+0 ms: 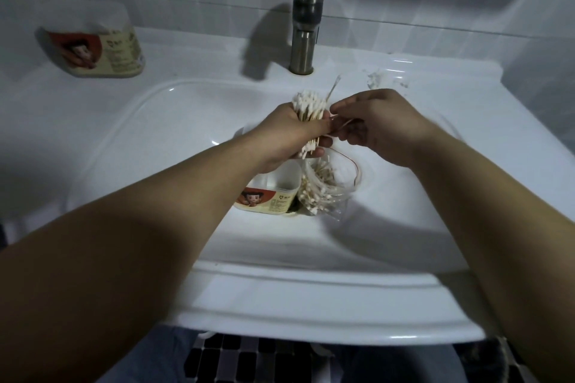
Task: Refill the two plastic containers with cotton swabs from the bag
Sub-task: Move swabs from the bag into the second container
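While the left hand (289, 134) grips a thick bundle of swabs (308, 106) upright over the sink (124, 140), the right hand (379, 124) pinches a stray stick or two at the bundle's side, fingers curled. Below, in the basin, an open container (267, 199) stands touching the bag (329, 186), which holds more swabs. A second container (102, 43) sits on the back ledge, well left of the tap (305, 25).

Open basin (149, 146) left of container (270, 200) and bag (336, 183); faucet (304, 25) behind.
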Demonstrator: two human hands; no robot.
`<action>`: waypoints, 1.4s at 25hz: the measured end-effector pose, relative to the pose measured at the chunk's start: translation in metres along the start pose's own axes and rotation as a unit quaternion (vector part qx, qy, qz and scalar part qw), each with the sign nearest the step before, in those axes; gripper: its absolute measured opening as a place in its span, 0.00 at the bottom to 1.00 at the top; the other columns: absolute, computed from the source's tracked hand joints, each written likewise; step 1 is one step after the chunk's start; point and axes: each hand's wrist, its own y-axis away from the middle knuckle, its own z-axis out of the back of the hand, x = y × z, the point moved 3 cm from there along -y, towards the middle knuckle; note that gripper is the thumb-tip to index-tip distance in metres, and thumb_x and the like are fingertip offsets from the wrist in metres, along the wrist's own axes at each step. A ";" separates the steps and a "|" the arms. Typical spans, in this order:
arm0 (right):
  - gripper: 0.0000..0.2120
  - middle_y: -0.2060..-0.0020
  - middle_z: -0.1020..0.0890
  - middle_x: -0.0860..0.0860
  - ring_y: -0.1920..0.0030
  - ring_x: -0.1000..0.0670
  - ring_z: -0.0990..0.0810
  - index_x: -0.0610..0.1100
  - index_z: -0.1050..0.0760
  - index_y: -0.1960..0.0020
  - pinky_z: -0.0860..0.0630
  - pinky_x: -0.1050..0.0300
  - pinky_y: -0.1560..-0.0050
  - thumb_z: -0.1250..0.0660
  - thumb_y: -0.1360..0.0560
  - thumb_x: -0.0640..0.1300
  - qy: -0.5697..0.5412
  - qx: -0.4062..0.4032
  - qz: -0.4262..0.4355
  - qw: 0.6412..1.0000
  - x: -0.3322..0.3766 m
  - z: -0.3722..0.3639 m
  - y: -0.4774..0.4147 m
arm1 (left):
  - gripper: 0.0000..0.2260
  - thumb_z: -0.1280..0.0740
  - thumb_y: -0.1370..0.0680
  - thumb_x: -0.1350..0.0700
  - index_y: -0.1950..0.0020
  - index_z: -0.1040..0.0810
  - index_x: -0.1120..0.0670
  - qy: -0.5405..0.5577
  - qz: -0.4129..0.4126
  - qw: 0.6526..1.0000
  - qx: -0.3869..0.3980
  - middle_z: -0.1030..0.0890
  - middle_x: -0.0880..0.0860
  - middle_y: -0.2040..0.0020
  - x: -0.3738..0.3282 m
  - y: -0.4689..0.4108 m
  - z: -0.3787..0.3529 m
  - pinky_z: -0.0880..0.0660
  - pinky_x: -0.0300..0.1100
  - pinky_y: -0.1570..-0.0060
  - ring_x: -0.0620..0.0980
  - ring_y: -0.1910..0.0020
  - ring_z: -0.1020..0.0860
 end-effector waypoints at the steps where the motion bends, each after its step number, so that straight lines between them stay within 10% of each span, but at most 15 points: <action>1: 0.05 0.64 0.18 0.38 0.67 0.44 0.21 0.34 0.20 0.51 0.27 0.57 0.67 0.35 0.21 0.32 0.003 -0.004 0.000 1.000 0.000 -0.001 0.000 | 0.06 0.27 0.22 0.59 0.46 0.18 0.57 0.003 0.002 1.000 0.000 0.14 0.56 0.55 0.000 0.000 0.000 0.19 0.40 0.59 0.47 0.61 0.18; 22: 0.05 0.57 0.18 0.37 0.62 0.46 0.17 0.31 0.22 0.48 0.19 0.58 0.56 0.33 0.21 0.33 -0.197 -0.019 0.030 0.980 -0.006 -0.004 -0.007 | 0.03 0.30 0.20 0.59 0.49 0.17 0.55 0.017 0.042 0.999 -0.026 0.18 0.50 0.63 -0.002 0.000 0.006 0.23 0.39 0.66 0.44 0.66 0.21; 30: 0.14 0.64 0.17 0.42 0.63 0.46 0.21 0.36 0.17 0.54 0.28 0.53 0.64 0.35 0.19 0.46 0.080 -0.031 0.069 0.994 -0.010 -0.007 -0.006 | 0.03 0.30 0.20 0.62 0.47 0.19 0.59 0.007 0.055 0.998 -0.007 0.17 0.53 0.62 0.001 0.003 0.001 0.23 0.40 0.66 0.47 0.66 0.21; 35: 0.18 0.39 0.17 0.50 0.44 0.49 0.18 0.47 0.26 0.29 0.19 0.55 0.62 0.44 0.15 0.49 0.168 -0.019 0.103 0.980 -0.004 -0.010 -0.002 | 0.02 0.31 0.20 0.60 0.50 0.20 0.57 -0.014 0.074 0.997 0.003 0.20 0.50 0.67 0.001 0.007 -0.001 0.24 0.38 0.68 0.44 0.69 0.22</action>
